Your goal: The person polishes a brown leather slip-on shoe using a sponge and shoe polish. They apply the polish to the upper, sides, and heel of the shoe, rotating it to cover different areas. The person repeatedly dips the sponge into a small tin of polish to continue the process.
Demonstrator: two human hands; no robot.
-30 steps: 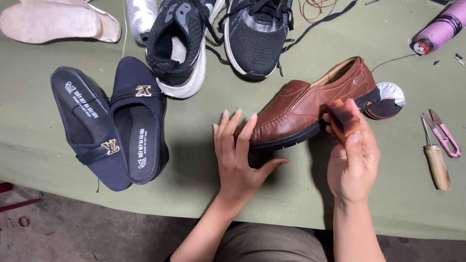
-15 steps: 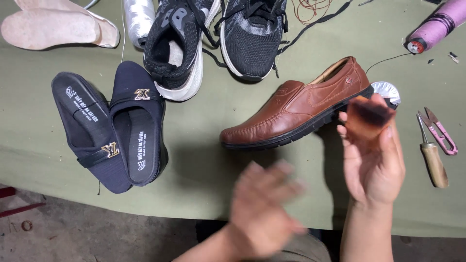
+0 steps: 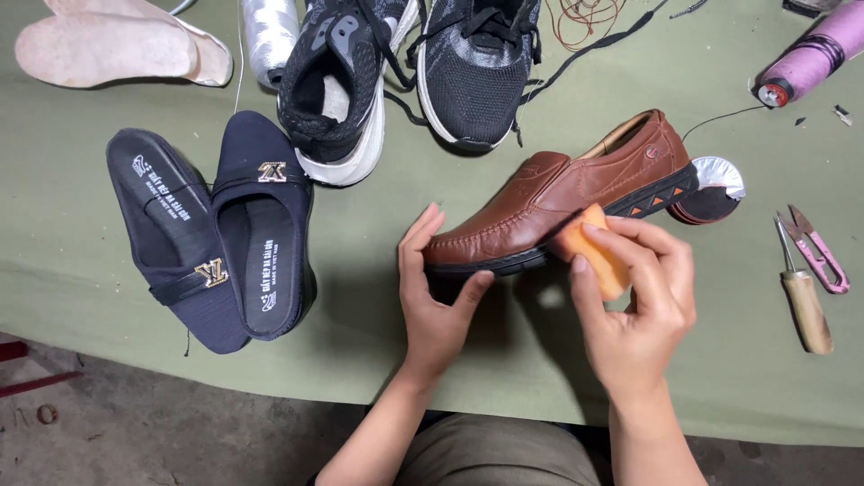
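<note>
A brown leather slip-on shoe [image 3: 576,193] lies on its side on the green cloth, toe pointing left. My left hand [image 3: 436,301] cups the toe, fingers and thumb around its tip. My right hand [image 3: 634,310] grips an orange sponge block [image 3: 594,256] and presses it against the shoe's black sole edge at mid-length.
A pair of navy slippers [image 3: 220,229] lies at left and two black sneakers [image 3: 405,72] at the back. A wooden-handled awl [image 3: 804,301], pink thread snips [image 3: 814,247], an open round tin [image 3: 715,189], a pink thread spool [image 3: 805,58] and pale insoles [image 3: 108,45] are also there.
My left hand left the toe, swung toward me, then came back onto it. My right hand lifted the sponge, turned it stained face up, then brought it back against the sole.
</note>
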